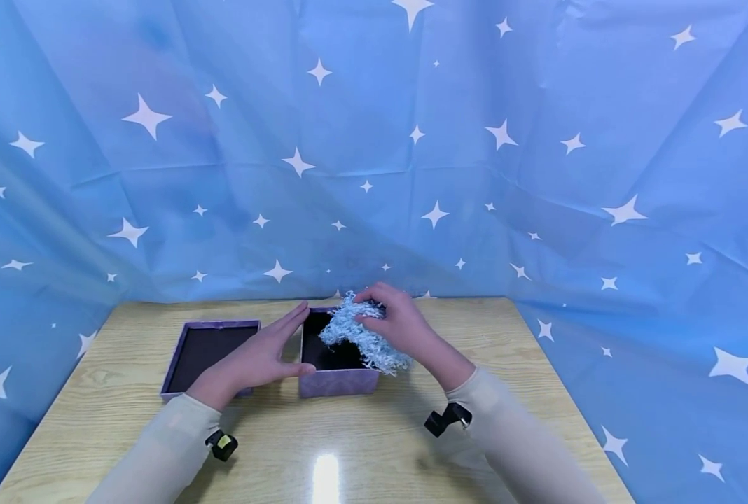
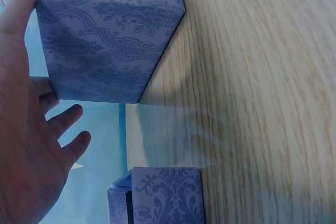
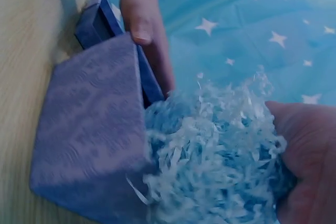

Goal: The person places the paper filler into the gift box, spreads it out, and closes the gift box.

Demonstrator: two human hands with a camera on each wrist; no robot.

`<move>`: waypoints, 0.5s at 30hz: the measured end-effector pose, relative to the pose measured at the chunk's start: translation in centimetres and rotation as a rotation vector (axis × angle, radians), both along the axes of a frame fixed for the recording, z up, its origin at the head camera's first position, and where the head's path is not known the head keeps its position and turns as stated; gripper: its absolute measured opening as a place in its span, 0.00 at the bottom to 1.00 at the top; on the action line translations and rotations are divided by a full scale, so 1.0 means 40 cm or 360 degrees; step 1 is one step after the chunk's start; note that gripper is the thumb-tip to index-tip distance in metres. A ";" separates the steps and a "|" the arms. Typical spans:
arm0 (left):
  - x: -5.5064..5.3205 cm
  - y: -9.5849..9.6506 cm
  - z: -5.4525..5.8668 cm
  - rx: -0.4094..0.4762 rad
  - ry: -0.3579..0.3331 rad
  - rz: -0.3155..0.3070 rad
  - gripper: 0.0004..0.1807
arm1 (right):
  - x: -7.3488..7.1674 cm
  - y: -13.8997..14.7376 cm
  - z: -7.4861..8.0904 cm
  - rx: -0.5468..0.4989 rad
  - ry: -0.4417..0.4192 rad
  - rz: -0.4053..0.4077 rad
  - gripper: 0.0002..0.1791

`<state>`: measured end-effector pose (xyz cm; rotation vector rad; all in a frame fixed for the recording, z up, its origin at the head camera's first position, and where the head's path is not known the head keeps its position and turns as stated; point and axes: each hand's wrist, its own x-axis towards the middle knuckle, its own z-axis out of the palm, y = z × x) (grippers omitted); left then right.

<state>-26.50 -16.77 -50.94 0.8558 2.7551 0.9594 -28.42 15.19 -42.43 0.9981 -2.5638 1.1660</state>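
Note:
A purple patterned box (image 1: pixel 338 383) with a black inside stands on the table, its top uncovered. My right hand (image 1: pixel 402 323) grips a bundle of light blue shredded paper (image 1: pixel 353 327) over the right part of the box. Some strands hang over the right rim, and the bundle hides part of the inside. At the box's left side is my left hand (image 1: pixel 265 357), its thumb at the near corner and fingers stretched toward the far one. In the left wrist view its fingers (image 2: pixel 68 119) look spread, beside the patterned wall.
A shallow purple lid (image 1: pixel 223 324) lies left of the box with its dark inside up, partly behind my left forearm. Both stand on a light wood table (image 1: pixel 349 434). A blue star-printed cloth (image 1: pixel 374 140) hangs behind the table and along its sides.

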 end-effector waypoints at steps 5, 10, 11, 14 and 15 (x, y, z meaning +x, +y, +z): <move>-0.001 0.001 -0.002 0.0006 -0.0002 0.0007 0.66 | -0.004 -0.049 -0.023 0.0022 -0.0051 0.0027 0.14; 0.004 0.002 0.002 0.0020 0.0007 0.0005 0.65 | -0.006 -0.088 -0.040 0.0070 -0.0127 -0.0002 0.14; 0.004 0.001 0.003 0.0029 0.0009 0.0006 0.65 | -0.007 -0.094 -0.045 0.0092 -0.0146 -0.0002 0.14; 0.005 0.002 0.005 0.0038 0.0009 0.0009 0.64 | -0.006 -0.111 -0.051 0.0254 -0.0170 0.0017 0.17; 0.005 0.002 0.005 0.0040 0.0001 0.0011 0.64 | -0.004 -0.116 -0.052 0.0325 -0.0176 0.0025 0.19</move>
